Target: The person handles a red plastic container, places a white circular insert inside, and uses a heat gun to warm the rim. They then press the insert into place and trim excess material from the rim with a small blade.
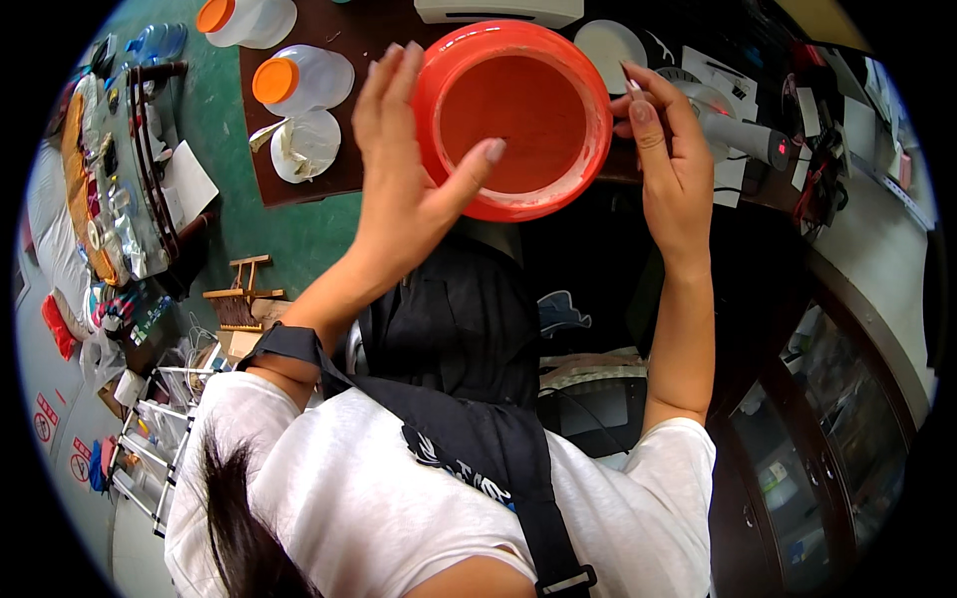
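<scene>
Bracketing the red basin point(528, 207), the two hands stand on either side of its rim, and the work looks to be under way rather than finished. The basin sits at the near edge of the dark worktop point(349, 25), in front of the person; what bears its near side cannot be seen. The left hand point(404, 189) is open and seems to hold nothing: its fingers reach along the left of the rim and its thumb crosses over the opening, though whether any of them press on the basin cannot be told. The right hand point(673, 184) is half closed by the right of the rim, thumb and forefinger drawn near each other; a small dark-tipped sliver shows there, too tiny to name or to be sure it is gripped. As for progress, pale residue rings the inner wall, which suggests some wet or powdery stuff has been in it; the middle is reddish brown, and whether that is bare bottom or a layer of material is unclear. That ring would be left to clear if a clean basin is wanted. On the left, the near jar point(319, 80) and the far jar point(259, 25) both have their orange lids on, and nearer lies a white round piece point(307, 149) with crumpled film. On the right, a grey handheld device point(743, 138) lies beyond reach of the fingers, apparently playing no part now.
</scene>
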{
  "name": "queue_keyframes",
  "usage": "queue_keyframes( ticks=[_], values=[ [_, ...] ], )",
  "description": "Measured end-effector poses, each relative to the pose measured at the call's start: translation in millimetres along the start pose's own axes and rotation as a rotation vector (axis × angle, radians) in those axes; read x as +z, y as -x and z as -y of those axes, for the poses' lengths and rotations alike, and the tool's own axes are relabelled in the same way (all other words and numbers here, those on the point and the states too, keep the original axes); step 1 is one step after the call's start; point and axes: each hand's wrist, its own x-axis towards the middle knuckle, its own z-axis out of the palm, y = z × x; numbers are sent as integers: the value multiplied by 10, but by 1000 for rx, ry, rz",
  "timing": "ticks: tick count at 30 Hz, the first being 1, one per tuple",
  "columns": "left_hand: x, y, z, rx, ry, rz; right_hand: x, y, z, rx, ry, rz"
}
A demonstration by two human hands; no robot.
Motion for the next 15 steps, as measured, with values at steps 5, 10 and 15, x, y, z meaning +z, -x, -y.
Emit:
queue_keyframes(
  ticks=[5, 10, 15],
  values=[
    [117, 61, 68, -40, 161, 46, 19, -283, 104, -307, 212, 121],
    [100, 32, 97, -38, 179, 59, -181, -532, 125, -629, 639, 247],
    [89, -55, 90, -3, 145, 20, -212, -754, 301, -776, 809, 315]
  ],
)
